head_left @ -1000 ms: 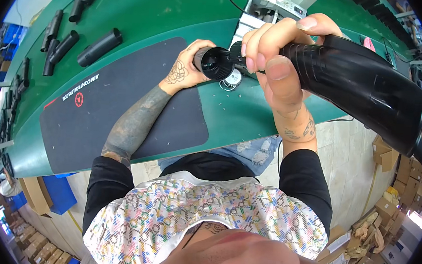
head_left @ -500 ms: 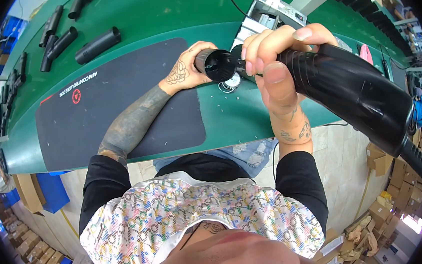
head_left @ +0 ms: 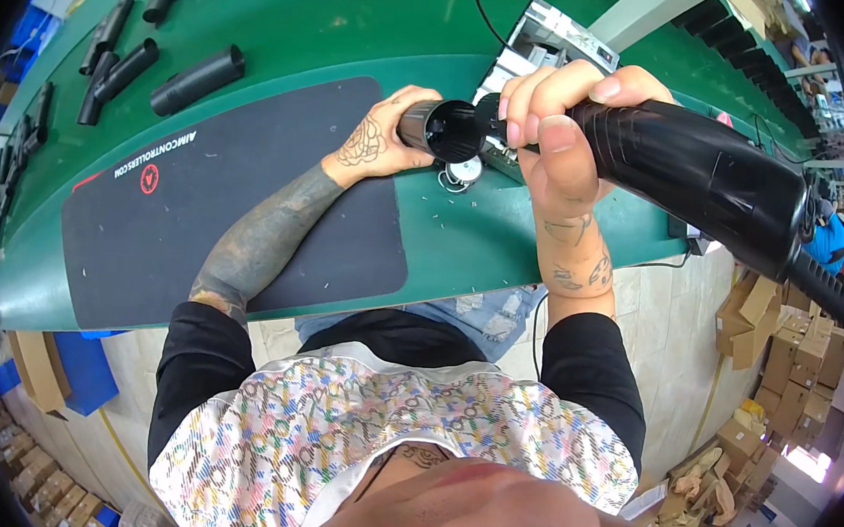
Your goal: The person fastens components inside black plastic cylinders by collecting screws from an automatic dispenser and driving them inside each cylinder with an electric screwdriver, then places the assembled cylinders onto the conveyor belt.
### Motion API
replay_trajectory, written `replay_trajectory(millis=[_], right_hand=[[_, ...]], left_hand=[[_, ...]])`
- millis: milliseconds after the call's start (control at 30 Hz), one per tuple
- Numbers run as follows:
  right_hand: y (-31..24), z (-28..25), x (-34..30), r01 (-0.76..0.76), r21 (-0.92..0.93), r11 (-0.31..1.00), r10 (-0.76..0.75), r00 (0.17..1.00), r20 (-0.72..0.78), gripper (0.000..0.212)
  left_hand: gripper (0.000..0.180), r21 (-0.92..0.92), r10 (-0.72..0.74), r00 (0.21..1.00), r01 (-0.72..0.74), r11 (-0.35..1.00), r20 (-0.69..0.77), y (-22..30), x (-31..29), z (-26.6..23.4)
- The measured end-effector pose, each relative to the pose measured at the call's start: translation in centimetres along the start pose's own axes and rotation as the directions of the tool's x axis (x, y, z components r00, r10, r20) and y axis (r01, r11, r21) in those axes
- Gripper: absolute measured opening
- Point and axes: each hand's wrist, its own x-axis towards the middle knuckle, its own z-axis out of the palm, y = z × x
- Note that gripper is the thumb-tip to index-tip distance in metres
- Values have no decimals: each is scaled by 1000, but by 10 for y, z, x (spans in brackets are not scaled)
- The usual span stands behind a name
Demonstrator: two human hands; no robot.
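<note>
My left hand [head_left: 385, 138] is wrapped round a short black tube [head_left: 456, 134], its open mouth turned to the right. In my right hand [head_left: 565, 141] is a black corded handheld power tool [head_left: 715, 179] with a thick body and a ribbed cord sleeve. The tool's narrow round end [head_left: 488, 117] is at the rim of the tube's mouth; whether it reaches inside I cannot tell. Just below the tube lies a small round white-and-silver piece [head_left: 463, 174]. Behind my right fingers stands a metal-and-white device [head_left: 552, 34], partly hidden.
Several black tubes [head_left: 197, 78] lie on the green table [head_left: 353, 17] at the far left. A dark mat [head_left: 245, 218] with light bits on it lies under my left forearm. A pale post [head_left: 644, 17] rises at the back. Cardboard boxes [head_left: 793, 381] are stacked on the right.
Both hands keep their holds on the tube and the power tool. The tube and the tool's end have shifted slightly right in the picture, along with the whole view.
</note>
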Motion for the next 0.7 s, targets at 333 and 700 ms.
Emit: replay_trajectory(millis=[333, 700], right_hand=[[-6, -7, 3, -38, 36, 999, 39, 999, -18, 35], [-66, -61, 6, -56, 113, 992, 60, 998, -33, 36]], left_hand=[[67, 133, 72, 993, -59, 989, -99, -6, 3, 2], [66, 86, -74, 954, 103, 991, -289, -14, 7, 10]])
